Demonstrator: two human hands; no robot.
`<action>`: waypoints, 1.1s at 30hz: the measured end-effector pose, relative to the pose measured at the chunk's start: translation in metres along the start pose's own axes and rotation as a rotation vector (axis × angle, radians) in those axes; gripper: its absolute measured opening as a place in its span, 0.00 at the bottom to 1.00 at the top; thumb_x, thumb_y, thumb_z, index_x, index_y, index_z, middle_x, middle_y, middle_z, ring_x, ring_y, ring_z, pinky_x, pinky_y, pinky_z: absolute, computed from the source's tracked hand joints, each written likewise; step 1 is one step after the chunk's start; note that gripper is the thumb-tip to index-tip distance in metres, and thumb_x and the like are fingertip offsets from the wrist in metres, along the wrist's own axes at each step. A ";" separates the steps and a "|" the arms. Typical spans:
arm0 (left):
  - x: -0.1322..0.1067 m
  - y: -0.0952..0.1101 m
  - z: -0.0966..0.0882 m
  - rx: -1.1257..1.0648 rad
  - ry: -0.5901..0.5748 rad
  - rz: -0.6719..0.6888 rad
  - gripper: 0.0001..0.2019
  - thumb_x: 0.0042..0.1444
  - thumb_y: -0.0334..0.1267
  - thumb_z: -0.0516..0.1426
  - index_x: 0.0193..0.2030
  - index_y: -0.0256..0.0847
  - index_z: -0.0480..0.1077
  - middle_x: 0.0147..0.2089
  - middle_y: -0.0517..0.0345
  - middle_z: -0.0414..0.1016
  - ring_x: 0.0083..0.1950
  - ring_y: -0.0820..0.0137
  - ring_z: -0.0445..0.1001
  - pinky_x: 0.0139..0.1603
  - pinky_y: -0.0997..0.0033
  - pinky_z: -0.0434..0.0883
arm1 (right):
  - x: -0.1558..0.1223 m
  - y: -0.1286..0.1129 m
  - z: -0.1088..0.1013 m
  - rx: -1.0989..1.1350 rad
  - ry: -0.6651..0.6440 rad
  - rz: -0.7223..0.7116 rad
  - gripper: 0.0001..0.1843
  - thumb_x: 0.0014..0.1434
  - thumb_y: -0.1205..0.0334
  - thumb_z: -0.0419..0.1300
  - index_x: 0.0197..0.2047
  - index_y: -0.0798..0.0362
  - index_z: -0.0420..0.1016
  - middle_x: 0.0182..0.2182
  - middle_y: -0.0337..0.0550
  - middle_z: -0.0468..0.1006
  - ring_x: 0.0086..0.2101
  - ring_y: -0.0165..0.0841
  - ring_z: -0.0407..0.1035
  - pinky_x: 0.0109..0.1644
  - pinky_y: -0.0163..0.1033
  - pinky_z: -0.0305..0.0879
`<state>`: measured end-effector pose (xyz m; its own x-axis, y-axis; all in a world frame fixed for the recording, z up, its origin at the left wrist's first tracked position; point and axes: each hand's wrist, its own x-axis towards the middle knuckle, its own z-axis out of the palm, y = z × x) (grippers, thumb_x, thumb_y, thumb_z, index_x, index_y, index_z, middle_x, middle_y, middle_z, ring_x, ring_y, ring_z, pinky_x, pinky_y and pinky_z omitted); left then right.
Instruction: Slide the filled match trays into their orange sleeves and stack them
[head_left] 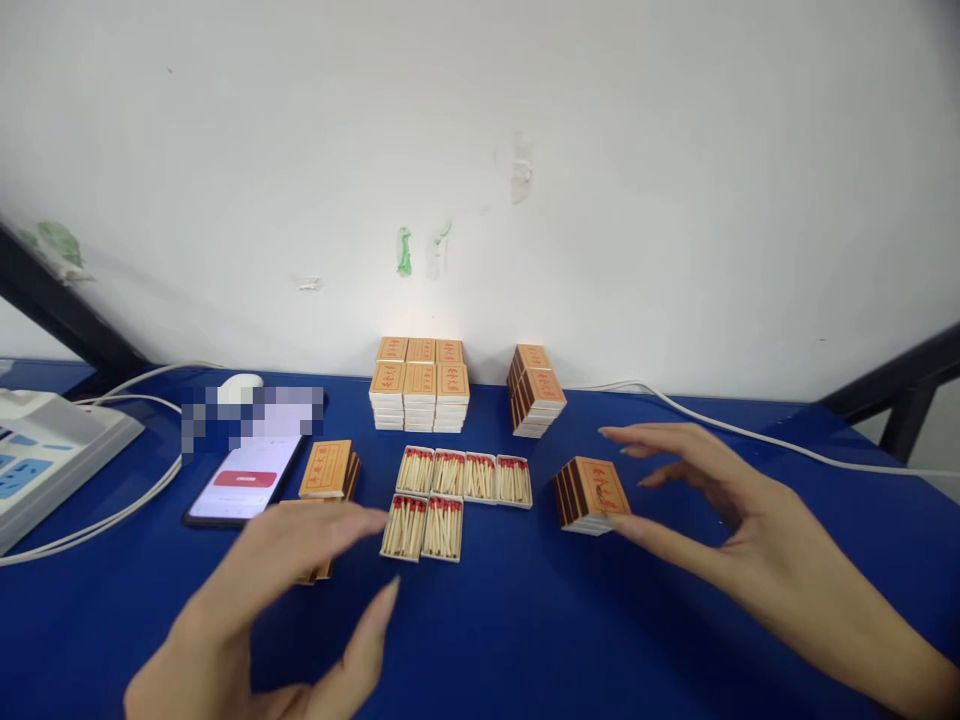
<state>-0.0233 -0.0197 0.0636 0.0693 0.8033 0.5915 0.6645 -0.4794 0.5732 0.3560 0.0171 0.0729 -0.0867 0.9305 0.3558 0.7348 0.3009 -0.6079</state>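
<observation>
My right hand (712, 500) is open beside a small stack of matchboxes (596, 490), thumb near the stack's front corner and fingers spread behind it. My left hand (300, 600) hangs open, thumb and fingers apart, just left of the open matchbox trays (442, 527). Several such trays, filled with red-tipped matches, lie side by side in two rows. Another group of matchboxes (326, 470) with orange labels sits at the left, partly hidden behind my left hand. Neither hand visibly grips anything.
Neat stacks of matchboxes (420, 385) stand near the wall, with a narrower matchbox stack (536, 390) to their right. A lit phone (251, 480) lies at left, near a white power strip (56, 450). White cables (750, 442) run along the back of the blue table (525, 640).
</observation>
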 end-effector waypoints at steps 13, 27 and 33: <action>0.031 -0.029 -0.010 0.481 -0.156 0.066 0.27 0.77 0.63 0.55 0.73 0.52 0.70 0.74 0.48 0.76 0.72 0.41 0.76 0.70 0.32 0.73 | -0.038 -0.049 0.030 -0.150 -0.025 -0.486 0.21 0.73 0.69 0.64 0.66 0.44 0.79 0.53 0.44 0.88 0.50 0.38 0.86 0.54 0.39 0.85; 0.027 -0.028 -0.004 0.512 -0.195 0.152 0.26 0.78 0.64 0.52 0.69 0.52 0.74 0.72 0.53 0.82 0.71 0.45 0.80 0.75 0.28 0.70 | -0.044 -0.054 0.049 -0.251 -0.399 -0.247 0.48 0.75 0.56 0.65 0.89 0.44 0.48 0.81 0.52 0.65 0.50 0.44 0.88 0.52 0.48 0.90; 0.025 -0.030 -0.004 0.549 -0.208 0.178 0.22 0.81 0.56 0.52 0.67 0.48 0.75 0.70 0.49 0.83 0.71 0.49 0.81 0.79 0.35 0.68 | -0.042 -0.054 0.050 -0.295 -0.378 -0.317 0.43 0.77 0.54 0.64 0.87 0.48 0.53 0.80 0.53 0.67 0.48 0.42 0.89 0.49 0.48 0.90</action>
<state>-0.0444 0.0136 0.0635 0.3211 0.8065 0.4965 0.9119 -0.4048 0.0678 0.2865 -0.0282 0.0553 -0.5277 0.8308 0.1770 0.7857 0.5566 -0.2699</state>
